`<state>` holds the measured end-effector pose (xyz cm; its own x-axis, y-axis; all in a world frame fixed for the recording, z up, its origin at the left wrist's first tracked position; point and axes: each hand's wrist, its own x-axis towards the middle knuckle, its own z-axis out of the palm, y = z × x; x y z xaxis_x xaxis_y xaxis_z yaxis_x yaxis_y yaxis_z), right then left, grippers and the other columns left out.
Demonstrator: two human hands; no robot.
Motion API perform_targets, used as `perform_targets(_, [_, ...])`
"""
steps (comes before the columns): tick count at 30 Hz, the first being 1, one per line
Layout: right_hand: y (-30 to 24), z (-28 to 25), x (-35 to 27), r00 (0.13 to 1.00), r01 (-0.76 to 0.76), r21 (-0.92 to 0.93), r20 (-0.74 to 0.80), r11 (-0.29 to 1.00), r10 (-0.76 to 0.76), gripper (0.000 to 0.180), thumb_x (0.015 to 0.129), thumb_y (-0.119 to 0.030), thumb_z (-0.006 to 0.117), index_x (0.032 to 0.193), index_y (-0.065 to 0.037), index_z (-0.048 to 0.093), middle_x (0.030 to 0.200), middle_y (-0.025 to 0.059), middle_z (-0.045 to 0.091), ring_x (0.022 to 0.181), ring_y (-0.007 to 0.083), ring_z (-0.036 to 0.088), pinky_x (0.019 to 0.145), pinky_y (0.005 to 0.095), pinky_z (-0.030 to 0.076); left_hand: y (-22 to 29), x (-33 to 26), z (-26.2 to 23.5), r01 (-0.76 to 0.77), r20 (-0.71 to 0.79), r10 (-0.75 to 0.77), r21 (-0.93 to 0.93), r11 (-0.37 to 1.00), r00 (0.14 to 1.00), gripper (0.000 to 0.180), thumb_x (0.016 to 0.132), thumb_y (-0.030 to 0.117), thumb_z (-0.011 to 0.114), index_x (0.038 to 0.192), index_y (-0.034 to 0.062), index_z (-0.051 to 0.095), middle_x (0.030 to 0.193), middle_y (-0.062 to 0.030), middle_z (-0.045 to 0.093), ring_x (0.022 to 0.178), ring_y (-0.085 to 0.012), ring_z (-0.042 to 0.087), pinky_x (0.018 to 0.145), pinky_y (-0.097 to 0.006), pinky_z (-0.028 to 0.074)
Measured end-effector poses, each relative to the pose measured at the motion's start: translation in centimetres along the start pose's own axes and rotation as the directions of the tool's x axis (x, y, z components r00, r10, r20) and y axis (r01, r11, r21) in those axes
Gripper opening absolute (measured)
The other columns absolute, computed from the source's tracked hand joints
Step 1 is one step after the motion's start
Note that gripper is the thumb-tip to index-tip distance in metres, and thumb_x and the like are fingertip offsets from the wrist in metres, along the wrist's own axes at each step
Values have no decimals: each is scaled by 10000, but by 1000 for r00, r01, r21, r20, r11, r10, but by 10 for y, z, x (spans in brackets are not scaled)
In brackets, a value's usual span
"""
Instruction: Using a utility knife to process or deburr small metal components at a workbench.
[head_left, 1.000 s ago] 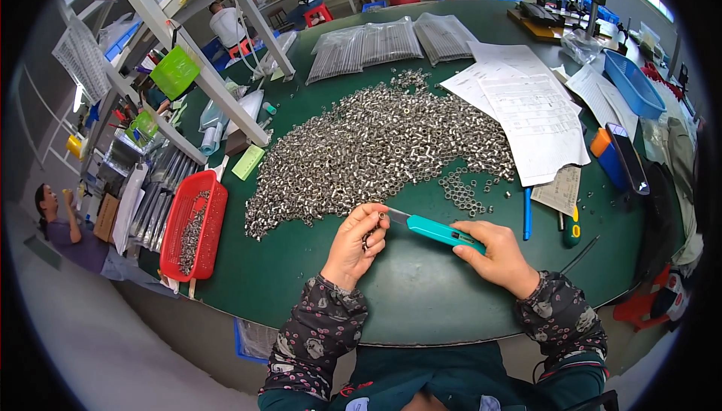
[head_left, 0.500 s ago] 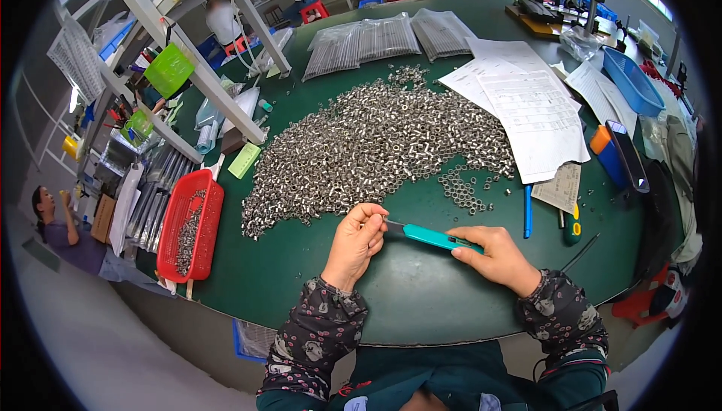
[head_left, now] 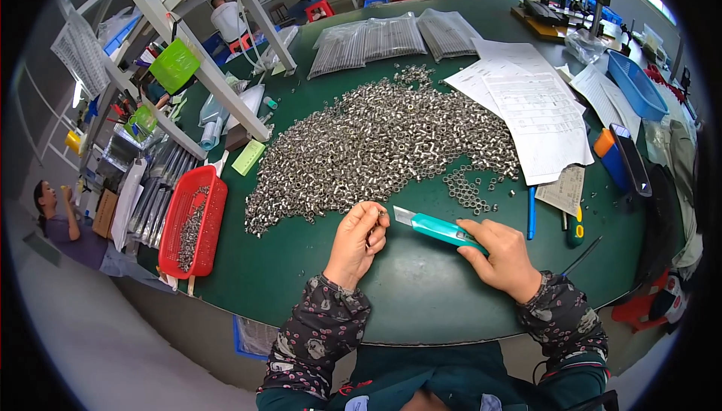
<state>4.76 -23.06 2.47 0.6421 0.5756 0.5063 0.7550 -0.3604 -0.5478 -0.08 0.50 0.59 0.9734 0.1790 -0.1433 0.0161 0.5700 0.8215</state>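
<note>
In my right hand (head_left: pixel 502 257) is a teal utility knife (head_left: pixel 438 229), its blade (head_left: pixel 404 215) out and pointing left. The blade's tip stands a short gap from my left hand (head_left: pixel 356 242). That hand's thumb and forefinger pinch a small metal ring (head_left: pixel 382 214), mostly covered by the fingertips; the other fingers are curled in. Just beyond both hands spreads a large heap of small silvery metal rings (head_left: pixel 376 140). Several flatter-lying rings (head_left: pixel 468 191) form a patch at the heap's right front.
A red plastic basket (head_left: pixel 212 227) with metal rings stands left. Papers (head_left: pixel 538 121), a blue pen (head_left: pixel 532 213), a yellow-green handled tool (head_left: pixel 575 229) and a phone (head_left: pixel 630 157) lie right. Bagged rods (head_left: pixel 387 39) lie behind the heap. A shelf post (head_left: pixel 199 72) rises at left.
The knife blade has come away from my left fingertips, moving right and tilting more. My left hand keeps its pinch nearly in place. The whole view has shifted slightly.
</note>
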Motion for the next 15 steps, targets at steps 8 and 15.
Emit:
perform_targets(8, [3, 1, 1, 996, -68, 62, 58, 996, 64, 295, 733, -173, 620, 990, -40, 563, 673, 111, 533, 585, 281, 530, 522, 359, 417, -1, 1, -4, 28, 40, -25, -69, 997, 999, 111, 889, 124, 452, 924, 45, 521, 730, -28, 504, 462, -25, 329, 364, -150, 236])
perform_targets(15, [5, 2, 1, 992, -108, 149, 81, 983, 97, 287, 742, -179, 613, 991, -45, 567, 702, 123, 554, 614, 295, 546, 541, 363, 427, 0, 0, -6, 50, 95, -43, -74, 996, 995, 128, 886, 128, 464, 954, 38, 526, 746, -30, 511, 462, -18, 325, 366, -145, 239])
